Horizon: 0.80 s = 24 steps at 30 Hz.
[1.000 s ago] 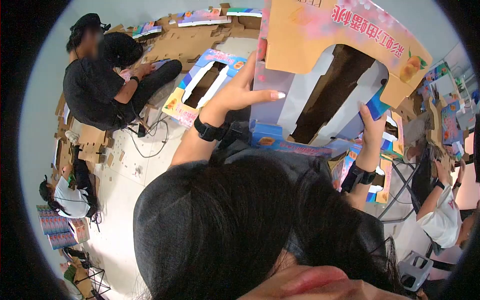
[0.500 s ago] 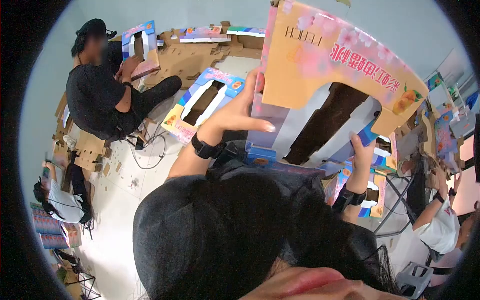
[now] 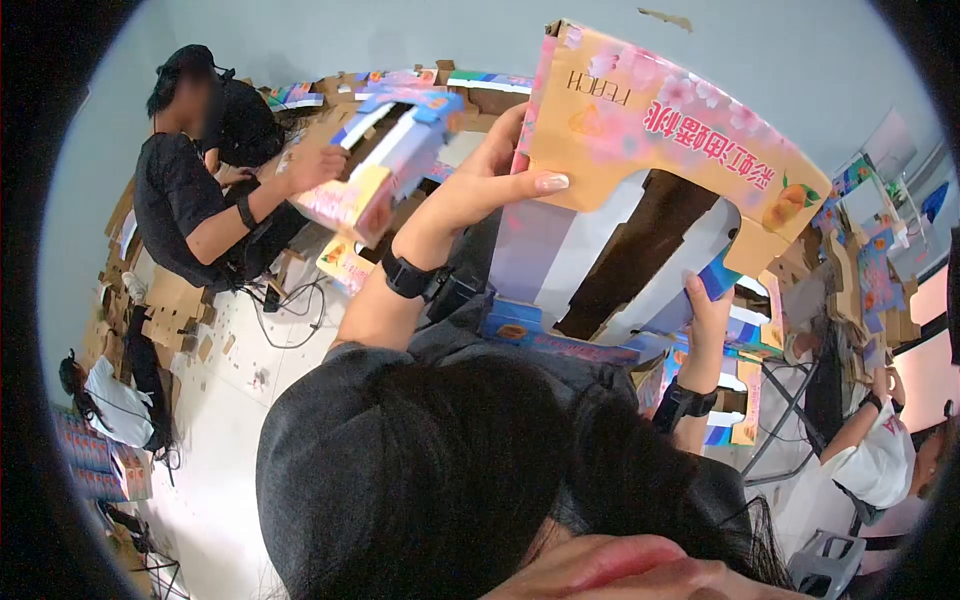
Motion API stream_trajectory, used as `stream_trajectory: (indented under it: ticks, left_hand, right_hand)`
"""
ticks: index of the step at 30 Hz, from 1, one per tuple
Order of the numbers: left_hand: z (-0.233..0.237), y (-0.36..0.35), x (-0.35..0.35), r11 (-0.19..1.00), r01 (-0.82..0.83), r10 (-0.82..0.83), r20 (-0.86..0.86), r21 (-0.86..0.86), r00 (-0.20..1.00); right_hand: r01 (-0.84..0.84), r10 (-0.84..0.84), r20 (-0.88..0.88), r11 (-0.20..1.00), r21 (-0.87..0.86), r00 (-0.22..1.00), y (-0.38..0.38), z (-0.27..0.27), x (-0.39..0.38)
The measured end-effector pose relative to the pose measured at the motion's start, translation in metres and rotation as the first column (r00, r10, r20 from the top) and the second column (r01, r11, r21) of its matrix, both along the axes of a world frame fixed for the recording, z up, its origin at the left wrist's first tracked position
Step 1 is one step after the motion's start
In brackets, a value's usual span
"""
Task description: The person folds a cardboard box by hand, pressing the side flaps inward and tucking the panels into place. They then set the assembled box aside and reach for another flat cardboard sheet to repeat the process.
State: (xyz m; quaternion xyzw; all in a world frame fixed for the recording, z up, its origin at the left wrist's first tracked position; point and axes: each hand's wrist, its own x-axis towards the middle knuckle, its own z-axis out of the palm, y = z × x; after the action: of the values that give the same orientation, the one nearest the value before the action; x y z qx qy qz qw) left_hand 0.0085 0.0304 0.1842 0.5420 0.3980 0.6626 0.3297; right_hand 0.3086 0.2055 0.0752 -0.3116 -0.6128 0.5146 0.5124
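A printed cardboard fruit box (image 3: 560, 235) is raised in front of me, tilted, its wide cut-out showing the brown inside. The tan side panel carries pink blossoms, a peach picture and upside-down lettering. At the box's left edge, my left hand (image 3: 495, 180) is closed on it, thumb over the front of the panel and fingers mostly hidden behind. My right hand (image 3: 708, 315) grips the lower right corner, thumb on the blue part near the cut-out. Black bands sit on both my wrists.
To the left a seated co-worker (image 3: 175, 170) in black holds a similar box (image 3: 400, 150) above another one (image 3: 345, 262). More printed boxes (image 3: 745, 400) stand beyond my right arm, near a folding metal stand (image 3: 785, 415). Flattened cardboard lines the wall. Cables (image 3: 290, 340) and scraps lie on the floor.
My box has come slightly down and left, and my left thumb now presses on the tan panel. The co-worker's box has swung right and toward me, over the one beside me.
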Motion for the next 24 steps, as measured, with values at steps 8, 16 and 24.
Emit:
stream_trajectory:
  ticks: [8, 16, 24]
  left_hand:
    - [-0.007, -0.009, -0.001, 1.000, 0.008, -0.007, 0.041, -0.025, 0.999]
    - [-0.022, -0.003, 0.000, 0.999, 0.037, -0.038, 0.075, 0.009, 0.996]
    - [-0.037, 0.005, -0.003, 1.000, -0.023, 0.018, 0.213, 0.020, 0.977]
  right_hand:
    - [-0.124, 0.110, -0.134, 0.987, -0.100, 0.985, 0.008, -0.009, 0.009]
    - [-0.282, 0.350, -0.375, 0.933, 0.224, 0.858, 0.025, 0.036, 0.014]
    - [-0.264, 0.285, -0.449, 0.958, 0.111, 0.847, 0.026, 0.041, -0.019]
